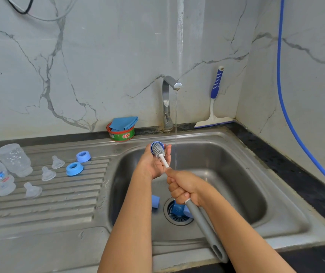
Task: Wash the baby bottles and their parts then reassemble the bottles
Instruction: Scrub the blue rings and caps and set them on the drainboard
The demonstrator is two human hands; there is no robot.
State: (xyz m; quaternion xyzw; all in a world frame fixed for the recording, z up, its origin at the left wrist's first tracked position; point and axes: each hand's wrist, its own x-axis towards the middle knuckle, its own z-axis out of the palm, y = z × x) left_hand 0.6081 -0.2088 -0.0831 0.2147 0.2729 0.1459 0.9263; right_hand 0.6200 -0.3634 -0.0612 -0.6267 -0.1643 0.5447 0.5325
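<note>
Blue plastic piece (157,143), a bottle ring or cap, sits at the far end of the left grip (150,164), which cups it with fingers curled behind it. It is held over the sink (236,154), just left of the running water (176,131). The right grip (183,186) is clenched round the brush (203,219) handle, and the bristle head is pressed into the piece, so scrubbing looks like the step in hand. Washing seems well advanced. On the draining board (69,203) to the left stand two bottles (15,159), mouth down as far as shows. Three teats (47,173) and two rings (74,168) lie apart beside them. Left to wash, I judge, are a blue cap (155,201) near the drain and more blue plastic on the strainer, partly hidden. No bottle is reassembled yet. A soap tub (121,134) stands on the far bench (305,182).
</note>
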